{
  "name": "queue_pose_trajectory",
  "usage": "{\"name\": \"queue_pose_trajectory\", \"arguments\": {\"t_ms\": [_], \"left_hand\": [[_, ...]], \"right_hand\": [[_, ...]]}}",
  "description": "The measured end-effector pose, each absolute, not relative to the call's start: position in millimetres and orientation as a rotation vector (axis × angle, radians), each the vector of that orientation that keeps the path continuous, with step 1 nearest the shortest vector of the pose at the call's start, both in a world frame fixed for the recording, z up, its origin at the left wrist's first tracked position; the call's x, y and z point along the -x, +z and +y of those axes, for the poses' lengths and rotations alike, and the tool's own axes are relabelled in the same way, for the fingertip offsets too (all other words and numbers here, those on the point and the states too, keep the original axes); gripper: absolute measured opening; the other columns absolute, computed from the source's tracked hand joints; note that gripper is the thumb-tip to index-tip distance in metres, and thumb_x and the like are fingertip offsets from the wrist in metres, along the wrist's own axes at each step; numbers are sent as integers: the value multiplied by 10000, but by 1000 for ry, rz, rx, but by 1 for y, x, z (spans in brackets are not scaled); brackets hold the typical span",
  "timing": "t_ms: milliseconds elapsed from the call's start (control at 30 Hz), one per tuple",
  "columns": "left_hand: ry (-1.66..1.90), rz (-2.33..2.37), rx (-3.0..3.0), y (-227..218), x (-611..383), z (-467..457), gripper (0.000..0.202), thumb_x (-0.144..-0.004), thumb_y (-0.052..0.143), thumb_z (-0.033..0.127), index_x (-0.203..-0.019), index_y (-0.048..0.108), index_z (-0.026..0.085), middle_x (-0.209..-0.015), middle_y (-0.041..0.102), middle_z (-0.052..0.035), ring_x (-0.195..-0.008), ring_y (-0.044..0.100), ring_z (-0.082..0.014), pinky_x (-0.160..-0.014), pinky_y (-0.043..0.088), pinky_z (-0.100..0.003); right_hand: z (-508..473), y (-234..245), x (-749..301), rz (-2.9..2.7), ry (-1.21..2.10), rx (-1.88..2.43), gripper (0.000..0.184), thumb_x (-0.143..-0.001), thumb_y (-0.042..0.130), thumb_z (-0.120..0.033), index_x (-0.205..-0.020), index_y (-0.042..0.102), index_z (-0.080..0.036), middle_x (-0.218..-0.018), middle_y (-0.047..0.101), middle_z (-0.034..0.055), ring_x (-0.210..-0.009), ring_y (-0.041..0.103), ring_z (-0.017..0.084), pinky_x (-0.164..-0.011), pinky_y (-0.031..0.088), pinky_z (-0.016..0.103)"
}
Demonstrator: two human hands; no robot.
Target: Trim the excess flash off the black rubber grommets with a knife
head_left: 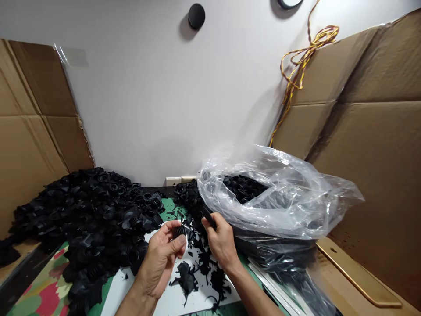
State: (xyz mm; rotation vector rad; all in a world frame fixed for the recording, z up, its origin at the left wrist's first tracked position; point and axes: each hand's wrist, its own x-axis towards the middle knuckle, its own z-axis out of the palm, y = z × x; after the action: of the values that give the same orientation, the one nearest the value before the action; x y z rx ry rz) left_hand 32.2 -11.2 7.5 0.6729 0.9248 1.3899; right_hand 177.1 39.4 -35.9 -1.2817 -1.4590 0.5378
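Between the thumb and fingers of my left hand (161, 254) is a small black ribbed rubber part (179, 231), pinched over the white sheet (154, 303). My right hand (222, 241) is closed around a slim black tool (208, 217), its tip pointing up and left; its exact kind is unclear. A narrow gap separates the tool from the ribbed part. Below and between both hands, torn black rubber scraps (186, 281) lie scattered on the sheet.
A large heap of black rubber parts (108, 206) covers the left side. At right stands a clear plastic bag (279, 219) with more parts inside. Cardboard walls (371, 145) flank both sides. A gold phone (358, 274) lies at right; twisted yellow-red wire (305, 55) hangs above.
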Motion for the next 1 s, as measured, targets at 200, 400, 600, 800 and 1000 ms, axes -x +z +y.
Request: {"name": "queue_pose_trajectory", "arguments": {"t_ms": [200,400,600,800,1000], "left_hand": [[1597,1036,-700,-1,-23,-9,366,-518,836,139,-836,656,150,-675,634,0,-546,580,-113,-464,437,-182],[1874,947,-195,14,10,-2,290,-888,460,199,-703,651,82,-637,658,-95,-445,541,-108,-416,458,-210],[1829,851,-235,16,6,-8,374,-915,392,264,-782,685,74,-635,654,-103,-417,507,-124,-365,406,-228],[1642,801,-333,6,-14,-13,304,-759,647,376,-825,715,87,-655,648,-81,-437,501,-128,-393,392,-235],[1547,788,-365,0,-20,-14,426,-564,808,422,-827,731,96,-641,642,-60,-456,494,-118,-421,376,-227]], "right_hand": [[38,-37,-188,-1616,397,1424,212,-848,474,-291,-657,493,-202,-610,571,7,-555,538,173,-542,361,255],[36,-31,-195,-1950,192,1823,106,-845,509,-132,-788,592,-168,-874,660,73,-635,633,194,-536,329,272],[34,-33,-192,-1948,359,1602,116,-838,524,-167,-831,638,-191,-909,652,58,-727,652,204,-607,431,281],[32,-39,-187,-1736,545,1217,257,-785,513,-127,-973,667,-213,-986,613,68,-869,632,201,-759,488,302],[32,-35,-189,-1568,555,1184,230,-752,543,-162,-936,676,-198,-868,595,61,-794,606,208,-732,493,327]]}}
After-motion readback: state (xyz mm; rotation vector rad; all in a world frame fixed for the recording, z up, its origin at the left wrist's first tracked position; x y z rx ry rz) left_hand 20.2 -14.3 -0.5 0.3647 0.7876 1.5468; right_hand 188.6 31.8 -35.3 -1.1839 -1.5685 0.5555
